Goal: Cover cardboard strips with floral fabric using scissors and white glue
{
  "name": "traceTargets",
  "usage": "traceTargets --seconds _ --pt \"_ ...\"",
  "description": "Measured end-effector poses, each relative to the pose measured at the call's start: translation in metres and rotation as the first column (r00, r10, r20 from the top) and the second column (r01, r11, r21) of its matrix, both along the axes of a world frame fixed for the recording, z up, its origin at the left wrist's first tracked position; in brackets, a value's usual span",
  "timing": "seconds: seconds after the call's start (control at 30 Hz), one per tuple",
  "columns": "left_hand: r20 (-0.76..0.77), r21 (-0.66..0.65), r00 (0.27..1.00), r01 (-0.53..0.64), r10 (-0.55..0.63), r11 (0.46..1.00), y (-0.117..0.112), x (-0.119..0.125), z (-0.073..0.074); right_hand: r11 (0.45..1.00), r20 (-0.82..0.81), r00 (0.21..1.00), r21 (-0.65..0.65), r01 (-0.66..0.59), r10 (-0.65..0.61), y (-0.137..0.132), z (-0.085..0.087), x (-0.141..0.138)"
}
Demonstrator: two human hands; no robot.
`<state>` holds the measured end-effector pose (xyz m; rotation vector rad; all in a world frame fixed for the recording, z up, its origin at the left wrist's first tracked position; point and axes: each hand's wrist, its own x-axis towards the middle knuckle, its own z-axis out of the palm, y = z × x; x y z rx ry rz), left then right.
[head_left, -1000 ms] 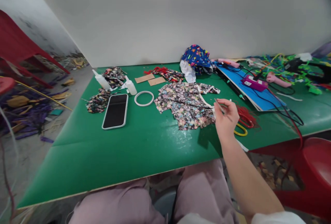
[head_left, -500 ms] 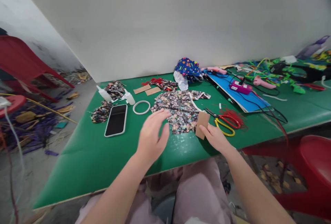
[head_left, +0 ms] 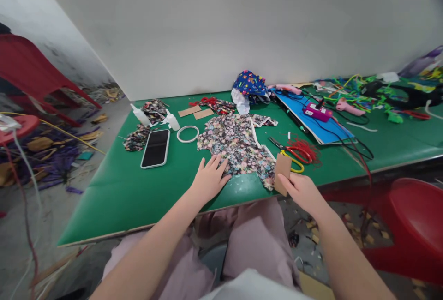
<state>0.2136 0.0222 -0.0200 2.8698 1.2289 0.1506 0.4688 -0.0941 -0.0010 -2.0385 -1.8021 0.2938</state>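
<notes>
A floral fabric piece [head_left: 231,141] with a white edge lies spread on the green table. My left hand [head_left: 208,179] rests flat, fingers spread, with its fingertips on the fabric's near left edge. Between thumb and fingers, my right hand [head_left: 302,191] grips a small brown cardboard piece [head_left: 283,175] at the fabric's near right corner. Scissors [head_left: 293,159] with red and yellow handles lie just beyond that hand, partly covered by the cardboard. Two more cardboard pieces [head_left: 203,114] lie past the fabric.
On the left are a phone [head_left: 155,148], a white ring [head_left: 188,134], two white squeeze bottles [head_left: 172,120] and floral scraps [head_left: 137,138]. Red threads [head_left: 306,151], a blue board [head_left: 327,129] and a purple cabled box [head_left: 317,112] lie right. A white partition [head_left: 207,37] stands behind.
My left hand has come down onto the fabric's near edge. My right hand has moved slightly right and nearer with the cardboard, and the fabric's right part now stretches out towards it.
</notes>
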Motion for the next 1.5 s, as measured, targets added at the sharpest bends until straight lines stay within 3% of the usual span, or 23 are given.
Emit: traceTargets --seconds 0.1,0.23,0.33,0.47,0.6,0.7,0.77,0.83,0.93,1.0,1.07,1.2,1.33,1.5 --pt "0.033 0.010 0.999 -0.017 0.016 1.000 -0.002 -0.006 0.007 0.993 -0.084 0.989 -0.003 0.121 -0.121 -0.006 0.008 0.009" --pt "0.188 0.049 0.982 -0.040 0.030 0.998 0.016 -0.002 0.020 0.956 -0.322 0.910 0.042 0.290 -0.262 0.002 0.019 0.011" --pt "0.319 0.015 0.946 0.050 -0.052 0.999 0.033 0.016 0.020 0.958 -0.503 0.845 0.104 0.267 -0.182 0.021 0.022 0.001" --pt "0.282 0.017 0.947 0.153 -0.152 0.988 0.038 0.043 -0.001 0.971 -0.677 0.733 0.128 0.202 -0.063 0.050 0.011 -0.008" --pt "0.243 0.030 0.967 0.074 -0.079 0.997 0.030 0.052 -0.021 0.975 -0.646 0.763 0.153 0.159 -0.023 0.069 -0.003 -0.004" --pt "0.347 -0.011 0.937 0.053 -0.046 0.999 0.033 0.045 -0.023 0.980 -0.624 0.781 0.168 0.108 0.021 0.076 -0.003 -0.001" --pt "0.502 -0.032 0.864 -0.021 0.034 0.999 0.040 0.034 -0.022 0.986 -0.616 0.786 0.160 0.048 0.061 0.082 0.000 -0.005" --pt "0.669 -0.041 0.726 -0.176 0.158 0.984 0.049 0.018 -0.022 0.990 -0.617 0.782 0.139 -0.006 0.091 0.090 0.004 -0.013" --pt "0.801 -0.105 0.498 -0.428 0.332 0.897 0.058 -0.006 -0.026 0.994 -0.636 0.769 0.106 -0.002 0.069 0.104 0.003 -0.033" --pt "0.817 -0.144 0.426 -0.503 0.389 0.852 0.059 -0.017 -0.028 0.995 -0.631 0.775 0.092 0.029 0.036 0.114 0.000 -0.050" --pt "0.810 -0.141 0.431 -0.514 0.397 0.846 0.057 -0.021 -0.028 0.996 -0.617 0.787 0.079 0.031 0.024 0.122 -0.005 -0.068" --pt "0.770 -0.107 0.520 -0.466 0.369 0.878 0.049 -0.017 -0.021 0.998 -0.628 0.778 0.058 0.022 0.019 0.130 -0.019 -0.094" --pt "0.736 -0.104 0.573 -0.429 0.359 0.897 0.045 -0.016 -0.016 0.998 -0.646 0.763 0.033 0.051 -0.017 0.131 -0.035 -0.103" --pt "0.721 -0.119 0.583 -0.428 0.375 0.896 0.046 -0.018 -0.017 0.997 -0.658 0.750 0.002 0.081 -0.060 0.128 -0.043 -0.108"
